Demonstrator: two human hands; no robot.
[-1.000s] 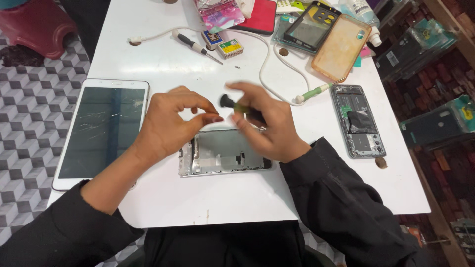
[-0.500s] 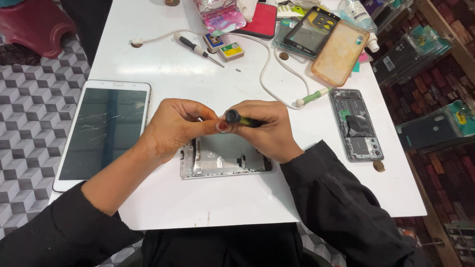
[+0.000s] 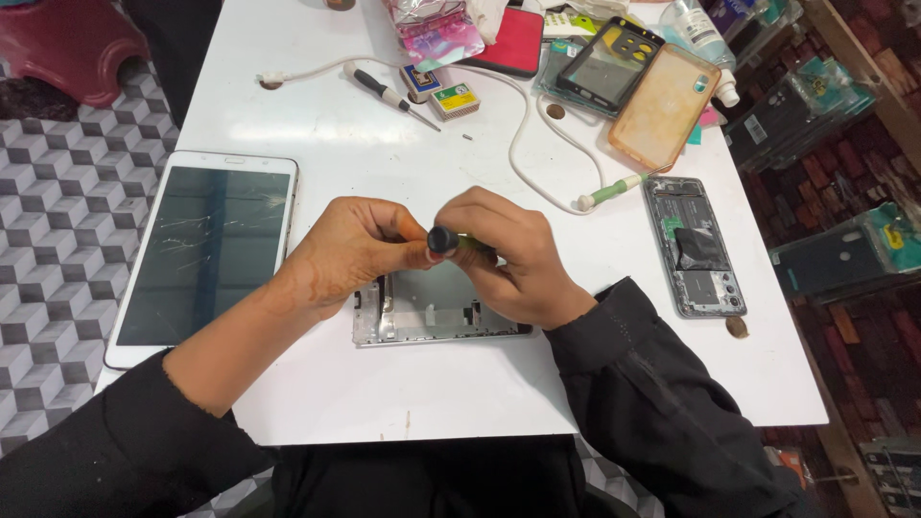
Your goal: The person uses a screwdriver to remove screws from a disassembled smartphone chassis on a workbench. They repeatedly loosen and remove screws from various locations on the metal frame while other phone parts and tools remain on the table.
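Observation:
My right hand (image 3: 513, 259) grips a small screwdriver (image 3: 444, 239) with a black cap and green shaft, held level above a silver phone frame (image 3: 427, 312) that lies on the white table (image 3: 384, 393). My left hand (image 3: 350, 249) has its fingertips pinched against the screwdriver's black cap. Both hands hover over the frame's upper edge and hide part of it.
A white tablet with a cracked screen (image 3: 201, 249) lies at the left. An opened phone (image 3: 693, 245) sits at the right. Further back are a second screwdriver (image 3: 389, 94), a white cable (image 3: 523, 144), phone cases (image 3: 662, 105), small boxes (image 3: 441, 94) and a bottle (image 3: 705, 38).
The hands came together: the screwdriver swung from tilted to level, and my left fingertips moved onto its cap. The view shifted slightly.

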